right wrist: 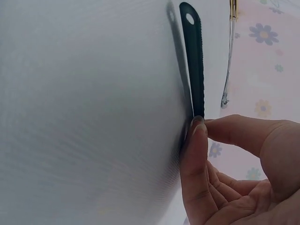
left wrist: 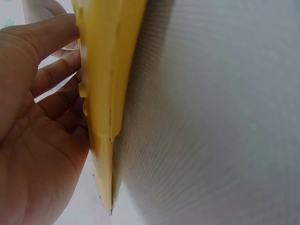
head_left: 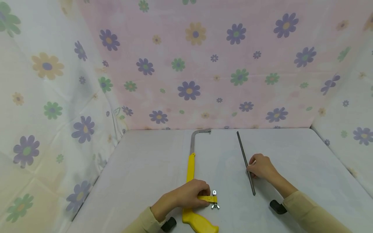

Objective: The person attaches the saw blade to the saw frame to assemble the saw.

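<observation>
A yellow hacksaw frame (head_left: 190, 166) without a blade lies on the white table, its grey curved end pointing away from me. My left hand (head_left: 190, 195) grips it just above the handle (head_left: 201, 223), fingers curled by the short arm with the wing nut (head_left: 215, 205). The left wrist view shows the yellow frame (left wrist: 108, 61) close beside the palm. To the right, my right hand (head_left: 262, 167) pinches a dark, thin hacksaw blade (head_left: 242, 149) between thumb and fingers. In the right wrist view the blade (right wrist: 194, 65) shows fine teeth and a hole at its end.
White cloth covers the table (head_left: 145, 161). A flowered curtain (head_left: 204, 71) rises behind it, with more flowered cloth (head_left: 52, 129) on both sides. Black wrist devices (head_left: 278, 207) sit by the cuffs of the beige sleeves (head_left: 309, 210).
</observation>
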A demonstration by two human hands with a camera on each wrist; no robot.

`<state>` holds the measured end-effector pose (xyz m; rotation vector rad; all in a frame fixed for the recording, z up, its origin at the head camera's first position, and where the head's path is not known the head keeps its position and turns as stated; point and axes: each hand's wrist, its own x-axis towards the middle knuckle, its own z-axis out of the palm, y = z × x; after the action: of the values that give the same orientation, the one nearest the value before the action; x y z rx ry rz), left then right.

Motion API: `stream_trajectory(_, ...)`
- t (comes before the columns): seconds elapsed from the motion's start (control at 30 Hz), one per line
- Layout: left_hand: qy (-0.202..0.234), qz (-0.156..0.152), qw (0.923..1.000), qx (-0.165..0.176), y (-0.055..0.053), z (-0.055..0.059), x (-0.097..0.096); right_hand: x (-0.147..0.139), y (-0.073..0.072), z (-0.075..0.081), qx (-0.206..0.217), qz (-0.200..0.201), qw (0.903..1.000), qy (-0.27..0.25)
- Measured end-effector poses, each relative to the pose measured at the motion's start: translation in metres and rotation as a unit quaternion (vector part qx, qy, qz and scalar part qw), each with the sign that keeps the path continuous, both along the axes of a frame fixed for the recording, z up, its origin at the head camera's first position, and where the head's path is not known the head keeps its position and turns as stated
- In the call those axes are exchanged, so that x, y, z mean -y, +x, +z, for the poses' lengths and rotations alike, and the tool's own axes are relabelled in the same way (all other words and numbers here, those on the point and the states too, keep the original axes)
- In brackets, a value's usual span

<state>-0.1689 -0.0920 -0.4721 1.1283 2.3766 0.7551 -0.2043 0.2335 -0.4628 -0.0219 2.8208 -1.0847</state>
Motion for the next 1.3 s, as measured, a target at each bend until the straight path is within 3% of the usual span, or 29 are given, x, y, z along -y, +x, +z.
stream_trajectory(0.27, 0.000, -0.002, 1.0000, -0.008, 0.000, 0.000, 0.000, -0.001, -0.003, 0.003, 0.023, 0.004, 0.9996, -0.017)
stream_trajectory(0.53, -0.006, -0.004, 0.9996, -0.029, 0.001, 0.002, -0.001, -0.004, -0.008, 0.006, 0.073, -0.009, 0.9964, -0.043)
stream_trajectory(0.8, -0.013, 0.002, 0.9993, -0.035, 0.004, 0.005, -0.004, -0.009, -0.009, 0.006, 0.090, 0.004, 0.9931, -0.075)
stream_trajectory(1.3, -0.022, 0.011, 0.9996, -0.011, 0.007, 0.001, -0.003, -0.008, -0.010, 0.006, 0.111, 0.031, 0.9856, -0.123)
